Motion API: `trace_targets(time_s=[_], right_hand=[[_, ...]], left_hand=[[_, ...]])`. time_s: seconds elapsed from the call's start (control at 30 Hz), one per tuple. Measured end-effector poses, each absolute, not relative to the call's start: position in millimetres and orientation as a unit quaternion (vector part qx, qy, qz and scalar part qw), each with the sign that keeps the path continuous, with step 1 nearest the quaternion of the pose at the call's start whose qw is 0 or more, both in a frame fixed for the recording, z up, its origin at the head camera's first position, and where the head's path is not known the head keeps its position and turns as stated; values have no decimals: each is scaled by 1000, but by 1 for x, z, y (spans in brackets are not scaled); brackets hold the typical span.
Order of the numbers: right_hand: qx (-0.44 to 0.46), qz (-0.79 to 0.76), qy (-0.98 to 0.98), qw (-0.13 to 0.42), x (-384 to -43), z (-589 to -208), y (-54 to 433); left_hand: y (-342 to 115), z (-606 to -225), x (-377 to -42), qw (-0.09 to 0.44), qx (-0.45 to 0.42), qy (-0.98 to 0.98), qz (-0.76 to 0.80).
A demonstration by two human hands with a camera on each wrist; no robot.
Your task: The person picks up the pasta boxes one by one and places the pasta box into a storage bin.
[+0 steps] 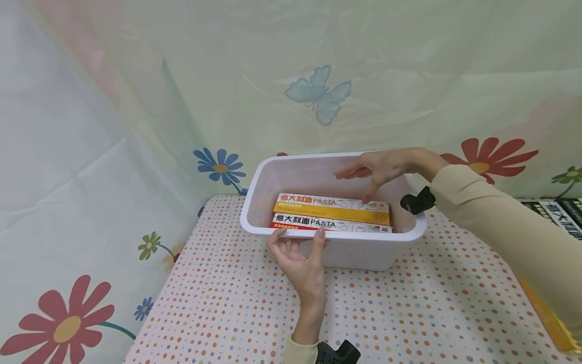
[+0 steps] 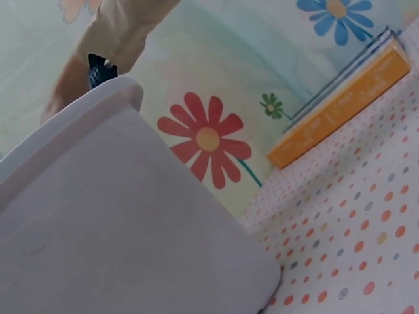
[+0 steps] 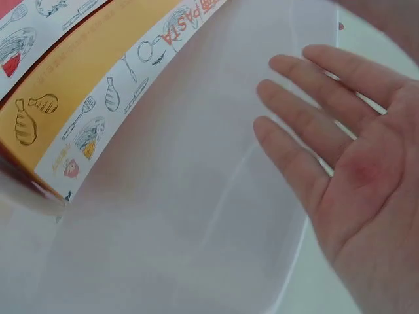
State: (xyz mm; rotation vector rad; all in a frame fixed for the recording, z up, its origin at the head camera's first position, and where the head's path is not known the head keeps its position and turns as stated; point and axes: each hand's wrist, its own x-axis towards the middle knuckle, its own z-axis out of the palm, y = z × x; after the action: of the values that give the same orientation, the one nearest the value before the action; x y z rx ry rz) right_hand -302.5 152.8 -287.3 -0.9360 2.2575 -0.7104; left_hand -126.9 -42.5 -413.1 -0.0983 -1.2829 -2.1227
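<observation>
A white plastic tub (image 1: 364,253) stands on the table, holding two long pasta boxes side by side. The rear one is a yellow-and-white pasta box (image 1: 332,207); in front lies a red-and-white pasta box (image 1: 336,222), partly hidden by the tub's front rim. My left hand (image 1: 302,265) grips that rim, its thumb and a fingertip showing at the edge. Over the tub's right half, my right hand (image 1: 382,167) has its fingers spread and nothing in them. In the right wrist view its palm and straight fingers are apart from the yellow-and-white box.
A dotted cloth (image 1: 204,283) covers the table. To the right, partly behind my right arm, lie black-and-white boxes (image 1: 552,212) and a yellow item (image 1: 552,323). An orange-sided box (image 2: 340,108) shows in the left wrist view. A flowered curtain (image 1: 218,91) hangs close behind the tub.
</observation>
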Motion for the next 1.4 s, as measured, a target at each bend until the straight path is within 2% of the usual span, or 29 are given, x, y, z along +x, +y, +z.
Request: trace_targets(time_s=[0.33, 0.63, 0.8, 0.97, 1.13, 1.23, 1.4], right_hand=[[-376, -284, 844, 257, -275, -278, 158], [-379, -323, 848, 183, -251, -277, 186], [-352, -355, 859, 107, -236, -279, 210], [-305, -393, 867, 18, -215, -295, 238], [-255, -420, 870, -36, -197, -315, 261], [-235, -449, 860, -58, -184, -333, 271], [-153, -456, 875, -59, -157, -363, 296]], left_hand=[[-43, -416, -130, 327, -35, -481, -813], [-45, -415, -132, 346, -35, -483, -803], [-43, -414, -134, 349, -36, -476, -807], [-41, -415, -133, 340, -41, -479, -808], [-38, -416, -132, 336, -44, -481, -809], [-37, -416, -133, 337, -44, -481, -808], [-35, -414, -133, 330, -48, -482, -810]])
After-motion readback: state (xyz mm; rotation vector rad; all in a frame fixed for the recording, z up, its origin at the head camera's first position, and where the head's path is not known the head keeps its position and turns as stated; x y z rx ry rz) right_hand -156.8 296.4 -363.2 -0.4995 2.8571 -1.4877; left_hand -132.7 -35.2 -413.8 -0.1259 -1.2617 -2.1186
